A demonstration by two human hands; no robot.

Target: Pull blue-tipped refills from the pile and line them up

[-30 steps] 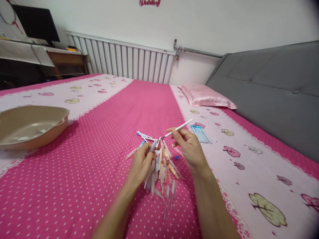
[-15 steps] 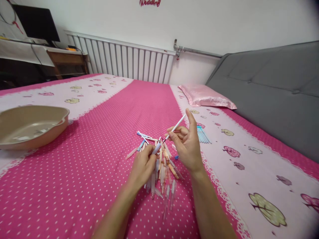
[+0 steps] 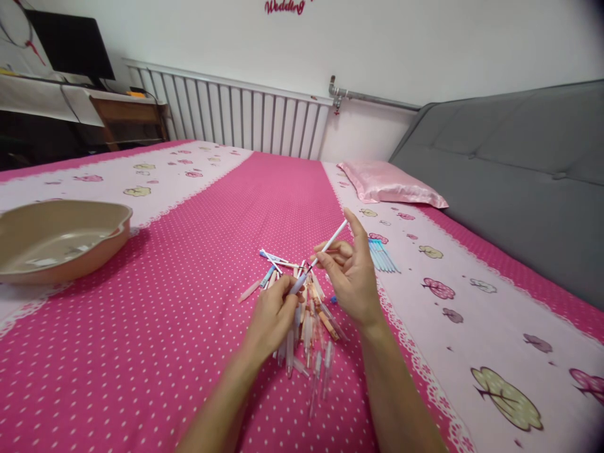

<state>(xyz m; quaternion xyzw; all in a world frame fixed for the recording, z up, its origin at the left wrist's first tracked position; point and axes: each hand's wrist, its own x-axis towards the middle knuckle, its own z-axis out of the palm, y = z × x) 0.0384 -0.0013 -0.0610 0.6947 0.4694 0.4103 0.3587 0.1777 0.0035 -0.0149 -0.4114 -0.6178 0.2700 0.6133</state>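
The left hand (image 3: 272, 313) grips a pale barrel (image 3: 297, 285) above pen parts (image 3: 327, 323). The right hand (image 3: 353, 280) pinches a white rod (image 3: 332, 238).

This is a bedroom, most likely in a home. A wide bed (image 3: 292, 179) takes up most of the view, spread with a pink polka-dot sheet (image 3: 179, 258) that has pale bands printed with little trees. A satiny pink pillow (image 3: 391, 181) lies near a padded grey headboard (image 3: 509, 151). A white radiator (image 3: 231, 110) and a pipe (image 3: 382, 97) run along the plain white wall (image 3: 387, 44), where red lettering (image 3: 285, 7) reads "Wedding". A desk (image 3: 123, 116) with a dark monitor (image 3: 70, 49) stands at the far left.
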